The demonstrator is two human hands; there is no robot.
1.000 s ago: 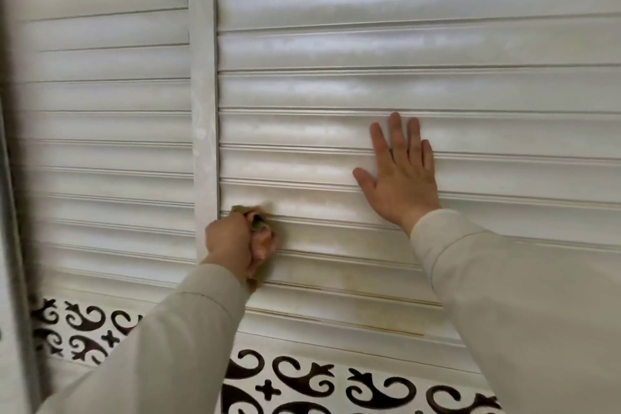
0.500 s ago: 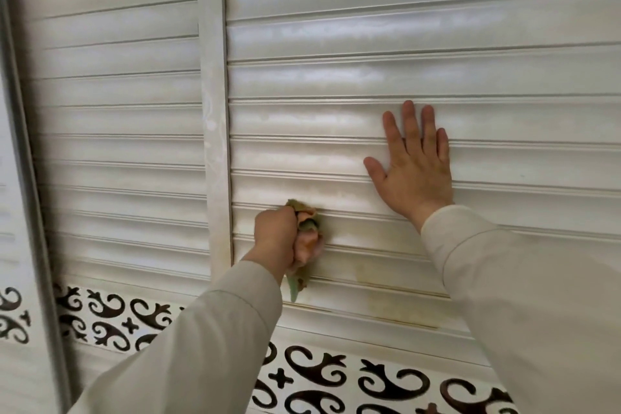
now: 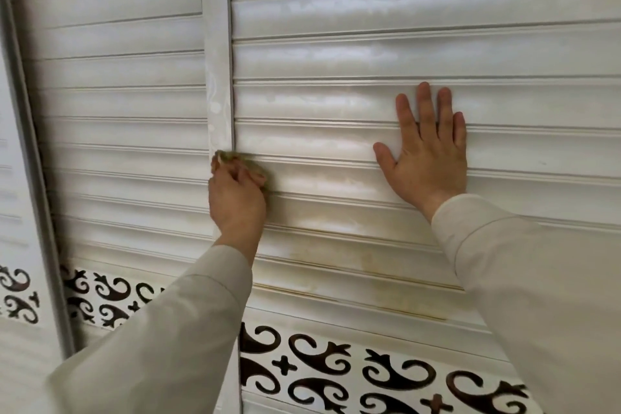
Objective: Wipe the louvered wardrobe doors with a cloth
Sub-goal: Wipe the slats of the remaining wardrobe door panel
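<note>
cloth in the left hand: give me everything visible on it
The cloth is mostly hidden: only a bunched, olive-green edge, blurred, shows above and right of the knuckles. The left hand is closed on it in a fist and presses it against the louvered door, at the slats' left end where they meet the vertical stile. It looks soft and crumpled, not folded flat. Its full size, any pattern and whether it is damp cannot be told. The right hand lies flat on the slats, apart from it.

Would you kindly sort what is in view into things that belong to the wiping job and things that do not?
Job: cloth, bunched in the left hand; louvered door; right hand, flat against the slats.
Not part of it: patterned panel below; sleeves.
</note>
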